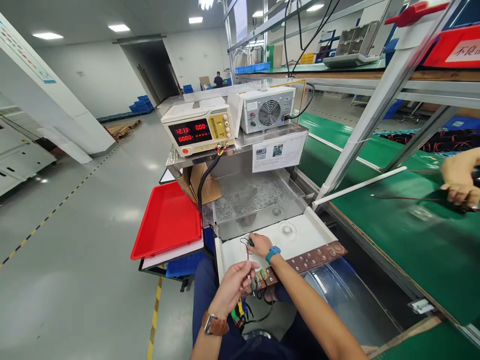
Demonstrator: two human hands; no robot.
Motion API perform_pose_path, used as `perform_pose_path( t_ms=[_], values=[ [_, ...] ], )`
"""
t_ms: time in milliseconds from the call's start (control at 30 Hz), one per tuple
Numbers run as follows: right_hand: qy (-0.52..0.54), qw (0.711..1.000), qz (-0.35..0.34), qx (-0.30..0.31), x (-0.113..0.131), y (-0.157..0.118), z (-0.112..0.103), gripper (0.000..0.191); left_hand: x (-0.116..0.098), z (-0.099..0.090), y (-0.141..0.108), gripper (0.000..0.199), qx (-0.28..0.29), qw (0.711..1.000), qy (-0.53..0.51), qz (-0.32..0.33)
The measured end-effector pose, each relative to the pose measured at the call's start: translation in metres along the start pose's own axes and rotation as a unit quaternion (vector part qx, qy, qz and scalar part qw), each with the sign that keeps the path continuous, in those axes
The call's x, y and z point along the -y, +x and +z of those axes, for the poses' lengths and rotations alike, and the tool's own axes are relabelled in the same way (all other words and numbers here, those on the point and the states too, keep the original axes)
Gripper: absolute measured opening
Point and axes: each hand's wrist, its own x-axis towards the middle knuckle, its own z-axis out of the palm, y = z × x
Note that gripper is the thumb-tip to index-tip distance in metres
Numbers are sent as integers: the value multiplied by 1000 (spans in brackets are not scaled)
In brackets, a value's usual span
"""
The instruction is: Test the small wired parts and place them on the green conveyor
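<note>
My left hand (240,280), with a brown watch strap on the wrist, pinches a thin red wire (247,254) over the near edge of the white tray (305,231). My right hand (260,245), wearing a blue band, is closed on a small dark part (250,241) inside the tray. A black wire loops beside that part, and its exact shape is hard to make out. Below the hands, a brown strip (318,256) with metal studs runs along the tray's front. Cables with green and yellow clips (240,306) hang under it.
A power supply (198,131) and a grey fan unit (268,111) stand on the shelf ahead. Left is a red tray (168,220). Right, a green conveyor (393,235) lies beyond a slanted metal post (369,105); another person's hand (463,185) is over it.
</note>
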Motion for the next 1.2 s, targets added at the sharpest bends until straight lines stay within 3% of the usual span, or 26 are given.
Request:
perform_pose_path(
  t_ms=[200, 300, 367, 467, 600, 1200],
  values=[
    [11, 1000, 25, 9, 1, 3, 0, 30, -5, 2, 17, 44, -5, 999, 10, 38],
    [17, 999, 25, 18, 1, 3, -3, 31, 3, -2, 33, 44, -34, 994, 81, 68],
    [16, 999, 24, 23, 1, 4, -4, 32, 13, -7, 47, 38, -78, 978, 169, 98],
    [13, 999, 22, 20, 0, 4, -5, 34, 33, -12, 64, 24, -126, 929, 313, 149],
    [12, 1000, 14, 13, -2, 5, -2, 35, 52, -16, 74, 21, -126, 897, 397, 150],
    [22, 1000, 12, -2, -7, 9, 8, 36, 63, -23, 82, 24, -112, 925, 336, 138]
  ],
)
